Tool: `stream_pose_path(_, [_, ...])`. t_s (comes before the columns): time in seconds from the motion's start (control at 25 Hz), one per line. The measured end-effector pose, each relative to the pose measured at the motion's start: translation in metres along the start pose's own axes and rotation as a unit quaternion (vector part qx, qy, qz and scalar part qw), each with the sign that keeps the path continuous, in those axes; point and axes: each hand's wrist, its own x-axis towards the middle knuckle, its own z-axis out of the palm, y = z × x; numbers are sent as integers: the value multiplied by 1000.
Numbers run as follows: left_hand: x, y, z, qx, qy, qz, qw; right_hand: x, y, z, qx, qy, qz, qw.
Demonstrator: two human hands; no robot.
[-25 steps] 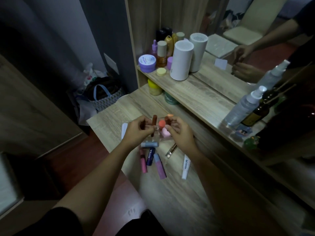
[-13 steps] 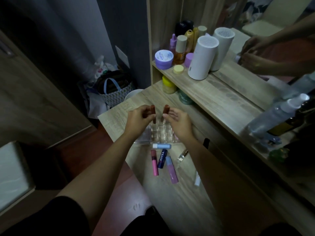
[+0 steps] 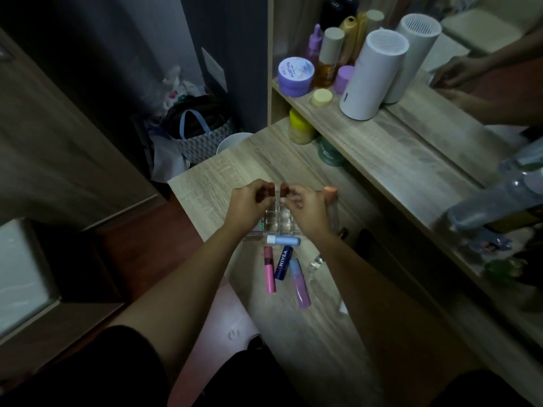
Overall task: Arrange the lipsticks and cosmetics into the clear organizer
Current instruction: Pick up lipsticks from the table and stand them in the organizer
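With each of the hands, left hand (image 3: 245, 205) and right hand (image 3: 307, 208), gripping a brown lipstick (image 3: 269, 190) above the organizer (image 3: 279, 221), lower each upright into separate compartments.

- Table (image 3: 296, 333): pale wood grain, matt.
- Organizer (image 3: 279, 220): clear glossy plastic.
- Nivea stick (image 3: 283, 262): smooth dark-blue plastic, slight sheen.
- Pink tube (image 3: 269, 273): glossy plastic.
- White cylinder (image 3: 373, 74): matt plastic, perforated top.
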Motion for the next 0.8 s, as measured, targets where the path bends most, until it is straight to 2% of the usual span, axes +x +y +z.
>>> stream_pose_path(0.44, [-2,8,-6,-5,-23,-32,999,4,-3,-13,-61,-24,-4,998])
stream_pose_path(0.52, [-10,12,-11,-39,-6,-65,997,-2,-4,-21,-51,-20,-20,998])
stream_pose_path(0.6, [-29,14,-11,-102,44,-112,987,-14,0,-33,-57,-12,-52,997])
stream_pose_path(0.68, [-58,17,-3,-117,62,-126,983,-30,10,-46,-85,7,-86,993])
stream_pose_path(0.8, [-102,25,20,-87,-7,-102,991,-54,33,-61,-179,-47,-86,979])
